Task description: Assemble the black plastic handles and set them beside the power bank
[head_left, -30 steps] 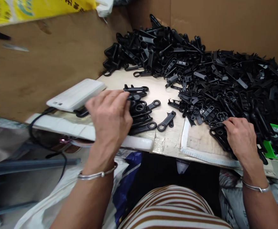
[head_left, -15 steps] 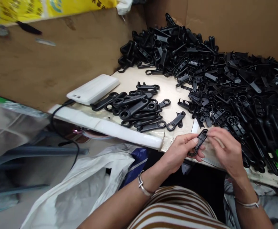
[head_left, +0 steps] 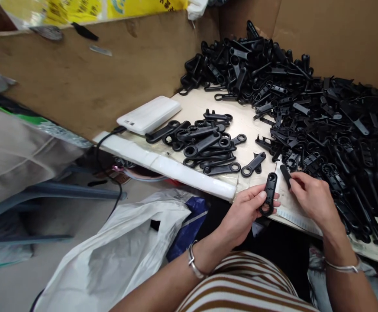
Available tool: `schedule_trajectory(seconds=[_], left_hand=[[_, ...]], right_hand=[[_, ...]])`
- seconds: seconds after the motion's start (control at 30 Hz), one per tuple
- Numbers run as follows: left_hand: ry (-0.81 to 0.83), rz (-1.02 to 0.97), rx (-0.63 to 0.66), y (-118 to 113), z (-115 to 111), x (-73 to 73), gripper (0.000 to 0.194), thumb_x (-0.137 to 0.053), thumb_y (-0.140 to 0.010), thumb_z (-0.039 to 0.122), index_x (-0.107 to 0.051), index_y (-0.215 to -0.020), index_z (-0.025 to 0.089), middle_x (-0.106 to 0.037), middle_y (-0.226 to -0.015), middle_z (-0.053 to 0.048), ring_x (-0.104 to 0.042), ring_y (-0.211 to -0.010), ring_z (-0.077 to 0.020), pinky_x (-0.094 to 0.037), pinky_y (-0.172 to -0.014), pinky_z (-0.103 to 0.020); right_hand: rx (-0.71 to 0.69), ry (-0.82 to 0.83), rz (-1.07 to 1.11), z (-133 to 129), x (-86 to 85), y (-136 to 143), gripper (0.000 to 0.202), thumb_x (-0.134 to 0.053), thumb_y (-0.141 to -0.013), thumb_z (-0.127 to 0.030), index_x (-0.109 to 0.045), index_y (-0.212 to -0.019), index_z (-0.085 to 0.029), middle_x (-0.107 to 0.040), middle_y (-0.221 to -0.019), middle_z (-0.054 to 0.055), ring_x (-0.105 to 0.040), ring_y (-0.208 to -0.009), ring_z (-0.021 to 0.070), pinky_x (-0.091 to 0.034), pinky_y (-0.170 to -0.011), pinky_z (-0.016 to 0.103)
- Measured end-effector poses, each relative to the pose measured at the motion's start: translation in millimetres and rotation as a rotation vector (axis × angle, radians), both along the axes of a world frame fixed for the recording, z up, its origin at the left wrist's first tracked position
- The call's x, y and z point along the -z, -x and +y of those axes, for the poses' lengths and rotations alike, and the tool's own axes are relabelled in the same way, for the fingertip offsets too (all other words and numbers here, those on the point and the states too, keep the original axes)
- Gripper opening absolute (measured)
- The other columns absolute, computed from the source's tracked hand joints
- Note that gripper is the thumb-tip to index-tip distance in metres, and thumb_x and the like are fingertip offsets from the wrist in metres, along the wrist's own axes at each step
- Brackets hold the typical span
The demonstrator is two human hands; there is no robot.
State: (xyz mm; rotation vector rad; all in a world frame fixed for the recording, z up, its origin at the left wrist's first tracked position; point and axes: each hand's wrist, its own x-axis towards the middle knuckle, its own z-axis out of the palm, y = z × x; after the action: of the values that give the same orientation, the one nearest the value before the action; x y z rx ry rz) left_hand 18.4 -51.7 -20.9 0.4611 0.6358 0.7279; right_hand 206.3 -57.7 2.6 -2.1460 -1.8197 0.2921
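Note:
A black ring-ended plastic part [head_left: 269,193] is gripped between the thumb and fingers of my left hand [head_left: 245,210], its recessed inner side facing up. My right hand [head_left: 314,199] pinches a flat black strip [head_left: 285,175] just to the right of that part, and the two pieces are apart. Beyond my left hand, a single black arm [head_left: 253,164] lies on the table over another small piece. A small heap of similar black arms [head_left: 205,143] is further left.
A large pile of black parts [head_left: 273,78] covers the back and right of the table [head_left: 198,100]. A white power bank [head_left: 150,113] with a black cable sits at the left, by a cardboard wall [head_left: 127,73]. A white plastic bag [head_left: 111,247] hangs below the front edge.
My right hand has moved away from the ring-ended part and now shows a flat strip in its fingers. The part in my left hand stands more upright. The camera view has shifted left.

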Motion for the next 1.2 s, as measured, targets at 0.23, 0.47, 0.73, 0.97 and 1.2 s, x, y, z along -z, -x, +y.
schedule_trajectory(seconds=[0.23, 0.47, 0.73, 0.97, 1.2], left_hand=[[-0.005, -0.012, -0.021, -5.3, -2.2, 3.2, 0.033, -0.073, -0.078, 0.031, -0.071, -0.105, 0.013, -0.071, -0.099, -0.012, -0.065, -0.09, -0.0189, -0.046, -0.081, -0.028], [-0.016, -0.011, -0.026, -6.0, -3.5, 4.4, 0.033, -0.073, -0.078, 0.031, -0.071, -0.105, 0.012, -0.071, -0.099, -0.012, -0.065, -0.091, -0.0198, -0.045, -0.082, -0.028], [-0.037, -0.054, -0.039, -11.4, -1.9, 3.3, 0.033, -0.074, -0.076, 0.029, -0.071, -0.105, 0.013, -0.071, -0.1, -0.011, -0.064, -0.093, -0.0201, -0.043, -0.077, -0.026], [-0.172, -0.106, -0.052, -23.5, -2.8, 6.1, 0.042, -0.071, -0.078, 0.03, -0.067, -0.117, 0.015, -0.071, -0.106, -0.01, -0.063, -0.101, -0.0229, -0.045, -0.09, -0.032], [-0.445, 0.001, -0.037, -21.6, -3.3, 11.9, 0.042, -0.061, -0.085, 0.023, -0.061, -0.127, 0.018, -0.063, -0.128, -0.009, -0.054, -0.124, -0.0238, -0.036, -0.111, -0.036]], right_hand=[[0.059, -0.008, 0.022, -30.5, 5.5, -10.6, 0.028, -0.05, -0.09, -0.033, -0.073, -0.096, -0.018, -0.072, -0.086, 0.008, -0.065, -0.063, 0.0177, -0.047, -0.058, 0.029], [-0.047, -0.086, -0.373, -29.5, 9.2, 3.7, 0.024, -0.052, -0.093, -0.027, -0.068, -0.109, -0.018, -0.071, -0.102, 0.01, -0.067, -0.075, 0.022, -0.047, -0.061, 0.032], [0.083, -0.207, 0.288, -35.1, 10.6, 6.1, 0.024, -0.066, -0.084, -0.035, -0.069, -0.102, -0.02, -0.07, -0.088, 0.005, -0.064, -0.07, 0.0185, -0.054, -0.069, 0.033], [0.178, -0.318, 0.446, -39.8, 14.5, 46.6, 0.029, -0.067, -0.081, -0.036, -0.067, -0.105, -0.02, -0.07, -0.094, 0.007, -0.065, -0.079, 0.02, -0.055, -0.074, 0.035], [0.205, -0.329, 0.514, -35.2, 14.3, 49.1, 0.025, -0.068, -0.081, -0.034, -0.065, -0.102, -0.02, -0.069, -0.091, 0.006, -0.065, -0.075, 0.0183, -0.055, -0.07, 0.033]])
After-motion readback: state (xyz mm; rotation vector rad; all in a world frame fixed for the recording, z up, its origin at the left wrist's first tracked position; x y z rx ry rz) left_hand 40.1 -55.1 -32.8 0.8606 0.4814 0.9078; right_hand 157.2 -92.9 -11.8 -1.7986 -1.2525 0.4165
